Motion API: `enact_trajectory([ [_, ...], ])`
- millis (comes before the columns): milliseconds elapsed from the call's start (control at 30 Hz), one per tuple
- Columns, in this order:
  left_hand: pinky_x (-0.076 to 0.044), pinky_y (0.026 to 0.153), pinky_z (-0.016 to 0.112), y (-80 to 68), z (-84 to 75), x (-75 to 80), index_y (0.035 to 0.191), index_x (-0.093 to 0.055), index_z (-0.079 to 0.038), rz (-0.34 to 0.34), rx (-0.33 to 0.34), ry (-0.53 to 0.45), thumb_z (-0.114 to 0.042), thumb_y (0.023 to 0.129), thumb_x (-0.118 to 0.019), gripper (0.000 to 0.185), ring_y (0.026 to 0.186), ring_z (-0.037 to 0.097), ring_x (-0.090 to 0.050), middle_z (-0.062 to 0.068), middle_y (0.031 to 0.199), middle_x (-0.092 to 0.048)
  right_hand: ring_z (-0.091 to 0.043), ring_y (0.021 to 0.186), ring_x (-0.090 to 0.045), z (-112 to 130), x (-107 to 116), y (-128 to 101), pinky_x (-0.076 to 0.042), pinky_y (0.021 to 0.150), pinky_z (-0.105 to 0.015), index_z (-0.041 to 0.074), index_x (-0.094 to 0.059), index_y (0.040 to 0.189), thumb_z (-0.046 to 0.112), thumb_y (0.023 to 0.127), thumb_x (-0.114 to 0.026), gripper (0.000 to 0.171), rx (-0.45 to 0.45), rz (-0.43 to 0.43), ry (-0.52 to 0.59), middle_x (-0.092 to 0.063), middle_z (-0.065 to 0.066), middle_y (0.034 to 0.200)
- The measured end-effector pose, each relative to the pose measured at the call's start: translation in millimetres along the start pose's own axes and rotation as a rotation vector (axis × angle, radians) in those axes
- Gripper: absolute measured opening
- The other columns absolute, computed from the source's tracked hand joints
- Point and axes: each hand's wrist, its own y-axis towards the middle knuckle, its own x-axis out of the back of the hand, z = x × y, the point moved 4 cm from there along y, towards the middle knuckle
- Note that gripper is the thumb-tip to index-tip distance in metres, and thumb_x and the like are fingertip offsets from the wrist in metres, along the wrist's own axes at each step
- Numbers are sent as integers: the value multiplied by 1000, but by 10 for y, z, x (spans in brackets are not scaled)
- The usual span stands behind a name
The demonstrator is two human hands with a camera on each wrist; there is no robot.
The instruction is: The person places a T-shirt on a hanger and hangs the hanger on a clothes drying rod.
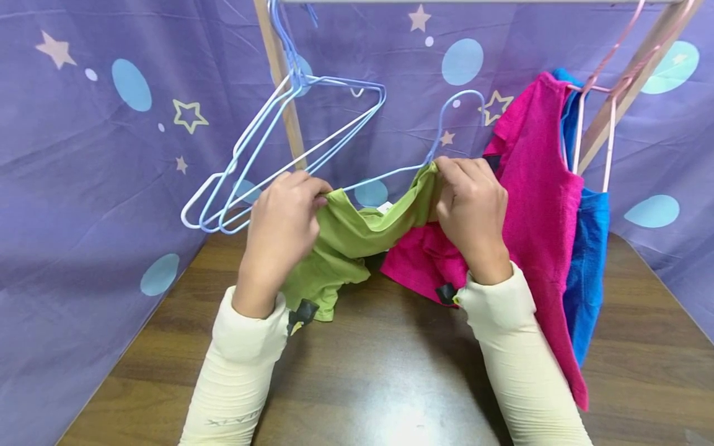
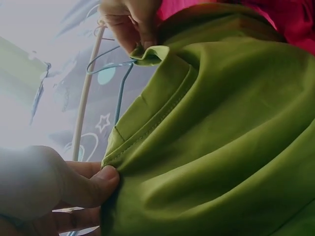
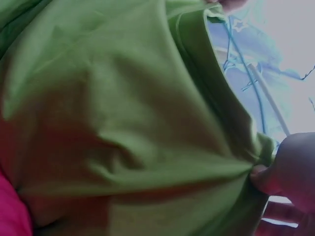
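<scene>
Both hands, left and right, pinch the green shirt's neckline with clamped fingers over a blue hanger; next, likely seating its shoulders.

No legible text on any item. Left sleeve carries faint lettering below the grip; unreadable. White tag on green shirt, between the grips: blank at this resolution.

Head view looks forward and down from above at table; both wrist views sit very near, below cloth, facing up; all views share green garment and blue hanger.
</scene>
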Motion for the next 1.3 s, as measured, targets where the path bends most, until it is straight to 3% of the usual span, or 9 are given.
enact_trajectory([
  [267,-55,75,47,19,-2,-35,102,-78,-4,3,1,10,1,88,-75,15,86,33,-64,11,95,-73,-40,83,-62,-46,3,-5,-49,66,-54,4,-75,104,0,90,-61,21,-61,158,-27,-73,-14,91],
  [600,-55,72,45,6,-36,-104,102,-78,-4,40,-8,23,-1,89,-75,14,86,31,-64,9,96,-73,-42,87,-66,-164,-60,-41,-48,71,-58,6,-76,105,-1,88,-65,21,-151,325,-5,-75,-14,97],
  [1300,-57,71,40,17,-170,-291,106,-78,-4,6,-75,36,-1,90,-73,17,85,27,-63,8,97,-73,-36,84,-65,-4,-126,-56,-50,66,-53,9,-77,103,0,88,-66,21,-72,302,-1,-75,-9,94],
])
